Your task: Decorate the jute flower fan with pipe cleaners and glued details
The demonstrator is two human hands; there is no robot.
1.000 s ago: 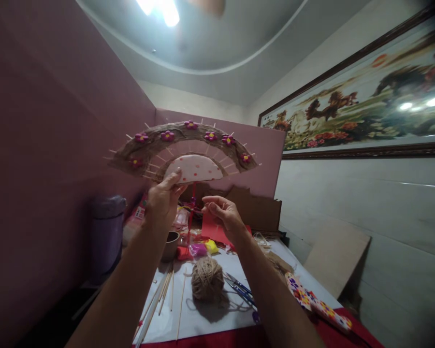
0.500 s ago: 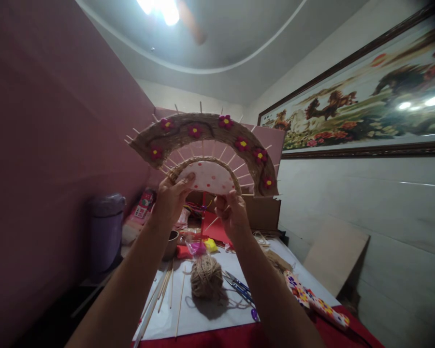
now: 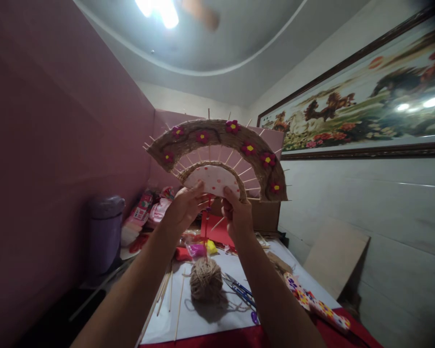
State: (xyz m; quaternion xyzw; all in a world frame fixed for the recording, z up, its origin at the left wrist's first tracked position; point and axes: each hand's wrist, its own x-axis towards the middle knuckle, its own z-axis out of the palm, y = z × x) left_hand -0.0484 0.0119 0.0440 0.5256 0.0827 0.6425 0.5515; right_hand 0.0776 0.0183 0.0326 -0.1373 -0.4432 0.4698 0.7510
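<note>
Raised above the table, a handmade fan [image 3: 255,137] of woven twine on thin sticks faces me, with purple-red flowers along its band. Its half-round base is white with red dots. My left hand [image 3: 184,205] pinches the base's lower left edge, thumb in front. At the lower right edge, my right hand [image 3: 238,210] grips it the same way, fingers curled behind. A red cord [image 3: 206,229] with a dark bead hangs down between the two hands. Below them a ball of twine [image 3: 206,280] rests on the white tabletop.
Blue-handled scissors [image 3: 239,288] and loose thin sticks [image 3: 163,292] lie beside the twine. Yellow [image 3: 211,247] and magenta packets [image 3: 196,250] are farther back. A floral-patterned glue gun-like object [image 3: 315,302] lies at right. A purple bin [image 3: 106,237] stands left, near a pink partition [image 3: 65,121].
The fan has shifted slightly right and down. My left hand has slid toward the middle of its base, and the red cord now hangs in view below it.
</note>
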